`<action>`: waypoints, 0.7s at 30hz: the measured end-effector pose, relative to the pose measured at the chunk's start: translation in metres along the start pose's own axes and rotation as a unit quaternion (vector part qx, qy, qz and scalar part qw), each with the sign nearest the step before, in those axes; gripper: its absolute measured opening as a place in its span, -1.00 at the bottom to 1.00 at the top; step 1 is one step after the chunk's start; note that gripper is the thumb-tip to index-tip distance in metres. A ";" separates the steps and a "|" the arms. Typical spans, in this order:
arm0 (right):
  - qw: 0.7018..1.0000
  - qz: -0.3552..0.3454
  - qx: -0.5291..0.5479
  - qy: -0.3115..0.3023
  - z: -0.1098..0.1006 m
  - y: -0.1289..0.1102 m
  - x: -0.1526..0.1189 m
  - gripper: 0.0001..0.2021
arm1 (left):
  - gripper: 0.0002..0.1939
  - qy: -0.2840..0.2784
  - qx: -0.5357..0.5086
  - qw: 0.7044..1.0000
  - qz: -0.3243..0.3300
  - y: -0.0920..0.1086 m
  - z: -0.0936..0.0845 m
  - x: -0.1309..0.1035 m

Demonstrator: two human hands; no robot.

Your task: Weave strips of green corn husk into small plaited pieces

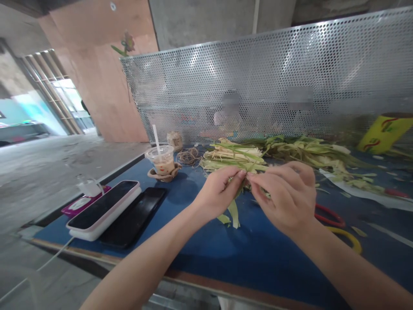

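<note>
My left hand (221, 191) and my right hand (287, 196) meet above the blue table, thumbs and fingertips pinched close together. Between them is a thin pale-green strip of corn husk (234, 214), its end hanging below the left fingers. Most of the strip is hidden behind my hands. Just beyond lies a stack of cut corn husks (230, 156). To the right is a larger heap of loose green husks (300, 150). Partly hidden by my right wrist are a red loop handle (335, 215) and a yellow loop handle (350, 236).
A plastic cup with a straw (160, 156) stands at the left beside coiled twine (189, 157). Nearer are phones (135, 219) and a purple box (84, 203). A yellow roll (385, 134) stands far right. A perforated metal panel (258, 77) borders the table's back.
</note>
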State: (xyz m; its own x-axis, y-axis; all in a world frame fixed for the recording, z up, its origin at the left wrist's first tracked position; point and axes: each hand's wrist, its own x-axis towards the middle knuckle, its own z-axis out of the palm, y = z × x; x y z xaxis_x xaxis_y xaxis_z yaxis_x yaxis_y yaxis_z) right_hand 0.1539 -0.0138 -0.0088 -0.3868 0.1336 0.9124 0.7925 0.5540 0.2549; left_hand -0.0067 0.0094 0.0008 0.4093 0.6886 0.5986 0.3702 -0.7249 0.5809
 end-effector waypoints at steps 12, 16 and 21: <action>0.995 0.002 -0.017 0.095 0.005 0.005 0.007 -0.72 | -0.55 0.106 0.109 0.955 0.253 -0.002 -0.005 0.000; 0.996 -0.002 -0.017 0.084 0.006 0.006 0.006 -0.74 | -0.46 0.102 0.092 0.974 0.178 -0.005 -0.004 -0.001; 0.999 0.010 -0.026 0.038 0.006 0.005 0.007 -0.85 | -0.47 0.114 0.079 0.981 0.134 -0.007 -0.001 -0.001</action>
State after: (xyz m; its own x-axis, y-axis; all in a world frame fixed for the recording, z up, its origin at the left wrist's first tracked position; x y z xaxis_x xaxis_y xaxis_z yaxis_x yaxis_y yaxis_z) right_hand 0.1525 -0.0052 -0.0027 -0.3344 0.0803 0.9390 0.8243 0.5079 0.2501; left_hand -0.0108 0.0136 -0.0034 0.3186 0.4462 0.8363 0.4071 -0.8612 0.3044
